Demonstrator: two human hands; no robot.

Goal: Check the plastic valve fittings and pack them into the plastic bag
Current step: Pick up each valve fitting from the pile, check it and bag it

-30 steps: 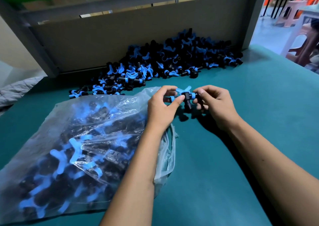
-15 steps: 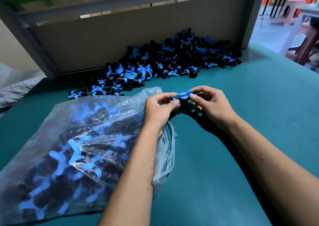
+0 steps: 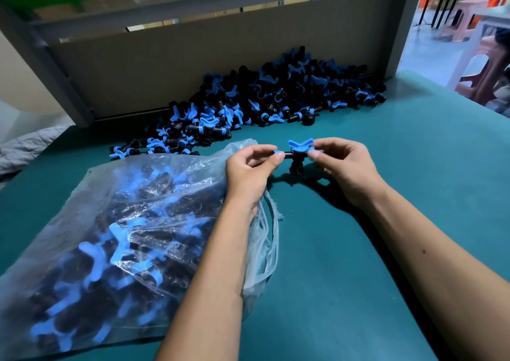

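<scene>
Pinching 1 valve fitting [image 3: 296, 156] by its ends, the left hand [image 3: 249, 171] and right hand [image 3: 346, 167] seemingly inspected it; plastic bag [image 3: 118, 239] waited at 8 o'clock.

Valve fitting [image 3: 297, 155] pinched between fingertips [image 3: 279, 156] of both hands: black plastic body, smooth with a dull sheen; blue plastic butterfly handle above the fingers, smooth and matt. Heap of fittings [image 3: 265, 104] beyond the fingers: same black and blue plastic, faintly glossy on edges. Plastic bag [image 3: 132, 222] beneath the left wrist: thin clear film, crinkled, glossy with white glare streaks. Tabletop [image 3: 358, 250] below the fingers: teal, matt, smooth; material cannot be told. Back panel [image 3: 193, 65] behind the heap: beige board, matt, flat. Frame posts [image 3: 405, 24]: grey painted metal, satin finish.
</scene>
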